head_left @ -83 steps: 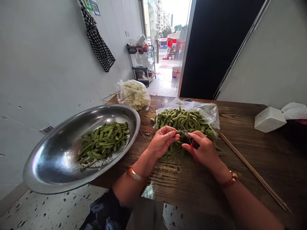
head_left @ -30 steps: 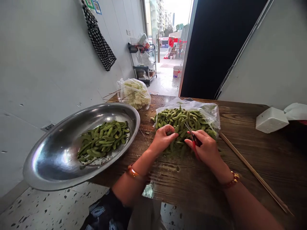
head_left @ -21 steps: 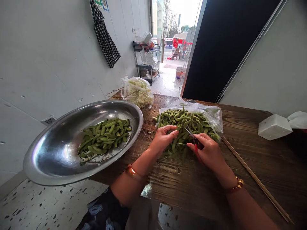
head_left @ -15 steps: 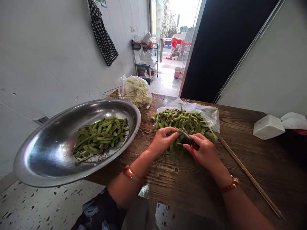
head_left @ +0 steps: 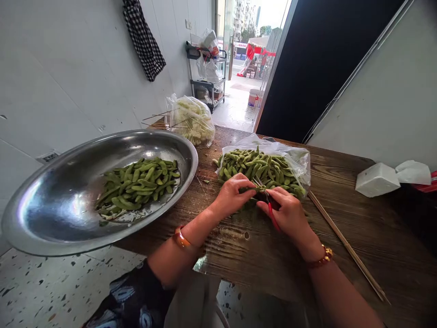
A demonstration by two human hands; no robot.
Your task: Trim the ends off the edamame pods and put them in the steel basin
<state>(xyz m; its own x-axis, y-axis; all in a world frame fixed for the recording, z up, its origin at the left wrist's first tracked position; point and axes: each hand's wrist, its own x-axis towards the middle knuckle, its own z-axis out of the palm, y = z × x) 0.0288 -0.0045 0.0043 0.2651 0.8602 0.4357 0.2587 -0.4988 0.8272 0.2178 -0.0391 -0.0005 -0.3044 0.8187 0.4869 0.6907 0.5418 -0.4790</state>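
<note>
A heap of green edamame pods (head_left: 262,168) lies on an opened clear plastic bag (head_left: 300,159) on the wooden table (head_left: 375,232). My left hand (head_left: 232,196) pinches one pod at the near edge of the heap. My right hand (head_left: 288,214) grips small red-handled scissors (head_left: 269,207), their blades at the end of that pod. To the left a large steel basin (head_left: 51,214) overhangs the table edge and holds a layer of trimmed pods (head_left: 136,184).
A clear bag of pale vegetables (head_left: 191,120) with thin skewers sits at the table's far left corner. Long bamboo sticks (head_left: 344,246) lie to the right of my hands. A white tissue box (head_left: 377,180) stands far right. An open doorway and a metal shelf rack (head_left: 205,82) lie beyond.
My left hand drew a pod from the heap and brought it to the scissors. The camera view tilted down and shifted slightly.
</note>
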